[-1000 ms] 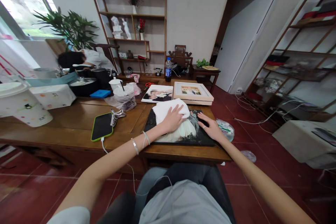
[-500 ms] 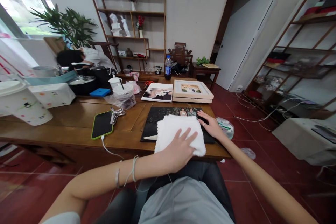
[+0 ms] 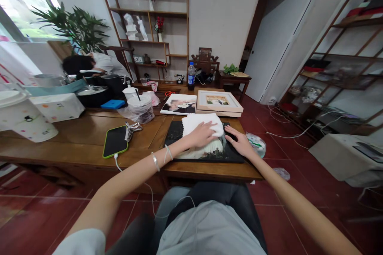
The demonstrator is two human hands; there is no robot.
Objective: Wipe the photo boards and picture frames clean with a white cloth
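Observation:
A dark photo panel [image 3: 231, 155] lies flat near the table's front edge, with part of its picture showing a pale gown. Across its upper part is spread a white towel [image 3: 191, 122]. My left hand [image 3: 205, 134] presses down on this towel with fingers stretched out flat, and it hides the middle of the cloth. On the panel's right side rests my right hand [image 3: 241, 143], fingers apart and touching the surface. The towel covers the top of the picture.
Behind the panel lie a photo print [image 3: 179, 104] and a white picture frame [image 3: 220, 101]. A charging phone [image 3: 115, 142], a bagged cup [image 3: 140, 107] and a paper cup [image 3: 28, 117] stand left. A bottle [image 3: 190, 76] is farther back. Someone leans over beyond the pots [image 3: 92, 95].
My left hand has pushed the towel away from me to the panel's far edge, baring the lower part of the picture. My right hand stays at the panel's right side.

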